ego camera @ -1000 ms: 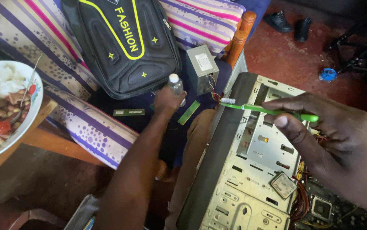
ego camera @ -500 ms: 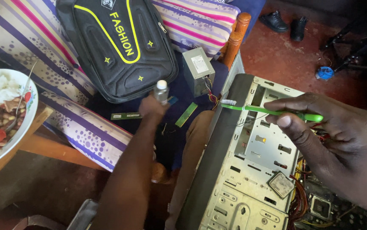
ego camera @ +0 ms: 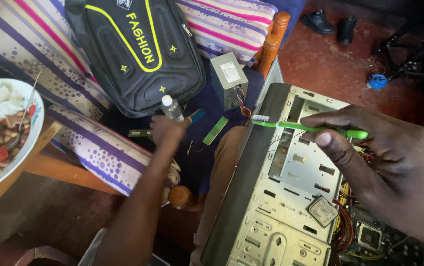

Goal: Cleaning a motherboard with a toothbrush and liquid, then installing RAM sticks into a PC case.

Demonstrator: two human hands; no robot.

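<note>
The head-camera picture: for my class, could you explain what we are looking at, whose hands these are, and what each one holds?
The single view comes from a camera worn on a person's head, looking down at their own two bare hands. The right hand holds a green toothbrush over an opened computer case, whose metal tray and coloured wires show. The left hand reaches out and grips a small clear bottle with a white cap. Nearby lie a black backpack on a striped cushion, a grey power supply box, and a green memory stick. At the left edge stands a plate of food.
</note>
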